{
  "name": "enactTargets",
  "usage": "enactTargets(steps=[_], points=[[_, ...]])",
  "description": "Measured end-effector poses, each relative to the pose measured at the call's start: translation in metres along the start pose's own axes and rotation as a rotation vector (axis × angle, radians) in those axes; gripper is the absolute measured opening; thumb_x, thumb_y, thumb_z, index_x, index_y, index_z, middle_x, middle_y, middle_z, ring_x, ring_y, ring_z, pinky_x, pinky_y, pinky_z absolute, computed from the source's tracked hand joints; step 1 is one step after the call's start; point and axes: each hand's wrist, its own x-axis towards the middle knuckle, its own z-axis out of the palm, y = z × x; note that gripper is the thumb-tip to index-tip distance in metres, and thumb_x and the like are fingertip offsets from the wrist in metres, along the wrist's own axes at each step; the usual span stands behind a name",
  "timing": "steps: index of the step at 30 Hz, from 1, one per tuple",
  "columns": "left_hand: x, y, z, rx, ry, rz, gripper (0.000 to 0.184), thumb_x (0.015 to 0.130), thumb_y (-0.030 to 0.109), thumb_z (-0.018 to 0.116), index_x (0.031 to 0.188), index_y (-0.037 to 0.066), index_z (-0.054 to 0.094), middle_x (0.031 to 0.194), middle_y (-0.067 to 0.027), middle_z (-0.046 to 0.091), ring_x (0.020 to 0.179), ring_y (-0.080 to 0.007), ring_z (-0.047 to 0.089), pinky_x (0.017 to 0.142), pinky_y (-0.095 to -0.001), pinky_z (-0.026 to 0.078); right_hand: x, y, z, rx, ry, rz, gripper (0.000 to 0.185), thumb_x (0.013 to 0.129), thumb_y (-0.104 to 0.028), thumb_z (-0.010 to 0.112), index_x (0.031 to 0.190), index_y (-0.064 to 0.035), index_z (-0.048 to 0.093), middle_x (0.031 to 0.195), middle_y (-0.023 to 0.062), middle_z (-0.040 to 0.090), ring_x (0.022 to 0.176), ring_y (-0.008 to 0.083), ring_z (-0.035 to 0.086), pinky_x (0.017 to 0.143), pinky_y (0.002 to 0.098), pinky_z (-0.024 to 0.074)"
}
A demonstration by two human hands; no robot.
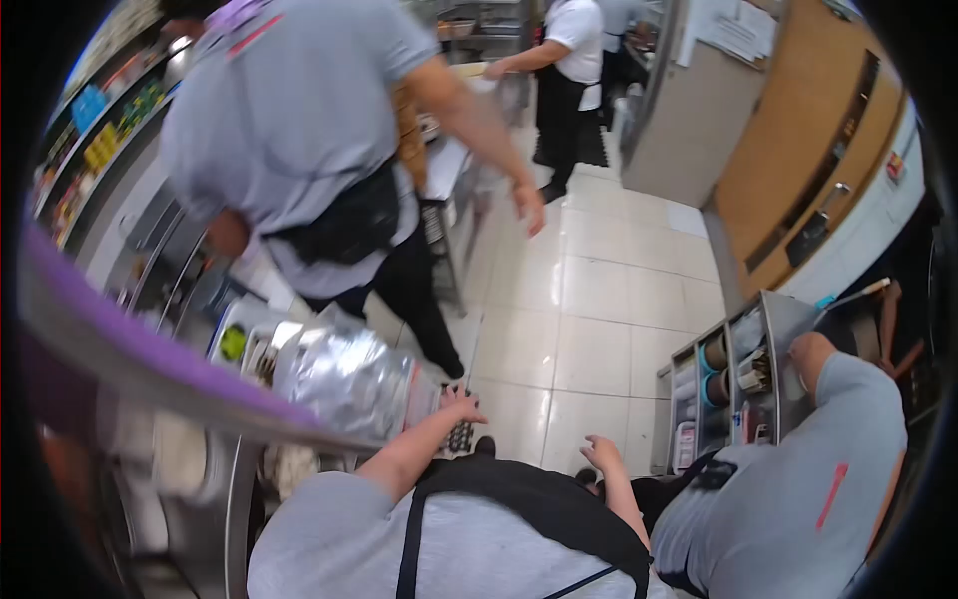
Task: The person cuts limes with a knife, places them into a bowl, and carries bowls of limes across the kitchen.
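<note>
- My left hand (459,406) is stretched forward on the left, its fingers apart, just beside the right edge of the plastic; I can't tell whether it touches.
- The clear plastic (344,377) sits in a crinkled, shiny heap to the left of that hand, with a red strip near its right end.
- Just on the near side of the same hand I get a dark, pale-dotted thing (459,437), too small to make out.
- My right hand (602,453) hangs over the tiled floor (599,299), its fingers loosely apart, well away from the plastic.
- Left of the plastic I see a green thing (232,342); a purple-edged rail (150,324) crosses the near left of my view.
- A person in grey (309,140) stands at the far left, by a steel counter (451,180).
- A person in white (574,60) is farther off.
- At the near right, another person (768,489) leans by a shelf unit (788,319) holding tubs (716,387).
- A wooden door (788,130) stands at the far right.
</note>
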Motion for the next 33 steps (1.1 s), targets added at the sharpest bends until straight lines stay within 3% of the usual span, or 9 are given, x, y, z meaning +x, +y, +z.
enactTargets(steps=[6,9,12,16,19,23,24,27,33], points=[[0.099,0.129,-0.144,0.253,-0.123,0.193,0.107,0.051,0.069,0.061,0.135,0.024,0.013,0.139,-0.0169,-0.012,0.126,-0.0429,-0.008,0.098,-0.0571,0.012,0.014,0.111,0.000,0.191,0.279,0.483,0.037,0.071,-0.027,0.055,0.101,-0.0057,0.059,0.094,0.0181,0.059,0.089,0.0332,0.056,0.078,0.0388,0.0438],[0.144,0.214,-0.203,0.150,-0.044,0.365,0.110,0.050,0.072,0.059,0.136,0.022,0.011,0.138,-0.0180,-0.014,0.126,-0.0443,-0.004,0.100,-0.0547,0.008,-0.002,0.162,0.019,-0.164,-0.276,0.558,0.033,0.074,-0.028,0.052,0.095,-0.0035,0.060,0.103,0.0175,0.056,0.096,0.0312,0.053,0.084,0.0365,0.0412],[0.215,0.246,-0.229,0.086,0.071,0.390,0.111,0.051,0.069,0.062,0.136,0.020,0.009,0.138,-0.0186,-0.016,0.125,-0.0434,0.011,0.094,-0.0548,0.027,-0.012,0.197,0.005,0.074,-0.307,0.754,0.034,0.075,-0.030,0.052,0.097,-0.0045,0.060,0.105,0.0172,0.055,0.097,0.0306,0.052,0.085,0.0357,0.0408],[0.291,0.220,-0.250,-0.284,-0.144,0.099,0.104,0.057,0.053,0.069,0.135,0.017,0.010,0.138,-0.0168,0.015,0.109,-0.0375,0.043,0.057,-0.0436,0.052,0.036,0.231,-0.048,0.135,-0.295,0.805,0.036,0.075,-0.032,0.052,0.099,-0.0057,0.059,0.107,0.0168,0.054,0.099,0.0298,0.052,0.087,0.0347,0.0401],[0.320,0.177,-0.251,0.035,-0.109,0.120,0.083,0.063,0.059,0.058,0.123,0.005,0.041,0.122,-0.0189,0.043,0.111,-0.0296,0.044,0.090,-0.0362,0.037,0.103,0.263,-0.088,0.148,-0.283,0.769,0.037,0.076,-0.034,0.052,0.100,-0.0066,0.059,0.109,0.0165,0.053,0.101,0.0292,0.051,0.088,0.0340,0.0397],[0.354,0.085,-0.207,-0.056,0.127,0.118,0.063,0.068,0.058,0.052,0.099,0.004,0.059,0.102,-0.0179,0.057,0.097,-0.0323,0.053,0.083,-0.0382,0.042,0.298,0.327,-0.148,-0.242,-0.474,0.425,0.039,0.076,-0.036,0.049,0.101,-0.0075,0.059,0.112,0.0162,0.051,0.104,0.0301,0.049,0.087,0.0357,0.0401],[0.347,0.077,-0.211,-0.018,-0.045,-0.026,0.061,0.067,0.057,0.053,0.094,0.003,0.061,0.097,-0.0175,0.059,0.092,-0.0327,0.055,0.080,-0.0392,0.043,0.354,0.311,-0.184,-0.082,-0.271,0.629,0.040,0.075,-0.037,0.048,0.099,-0.0070,0.059,0.108,0.0170,0.053,0.100,0.0323,0.051,0.085,0.0389,0.0414],[0.333,0.048,-0.205,-0.043,-0.188,-0.297,0.054,0.067,0.052,0.057,0.094,0.006,0.062,0.097,-0.0158,0.059,0.091,-0.0297,0.056,0.079,-0.0381,0.043,0.520,0.325,-0.231,-0.134,0.136,0.159,0.034,0.075,-0.034,0.047,0.086,-0.0060,0.063,0.093,0.0158,0.059,0.087,0.0329,0.055,0.076,0.0419,0.0435],[0.427,0.063,-0.275,-0.114,-0.112,-0.370,0.049,0.068,0.050,0.057,0.094,0.009,0.062,0.098,-0.0149,0.059,0.093,-0.0291,0.055,0.081,-0.0379,0.043,0.656,0.207,-0.363,0.353,0.191,0.286,0.039,0.069,-0.027,0.063,0.101,-0.0057,0.058,0.084,0.0159,0.061,0.082,0.0291,0.059,0.072,0.0349,0.0464]])
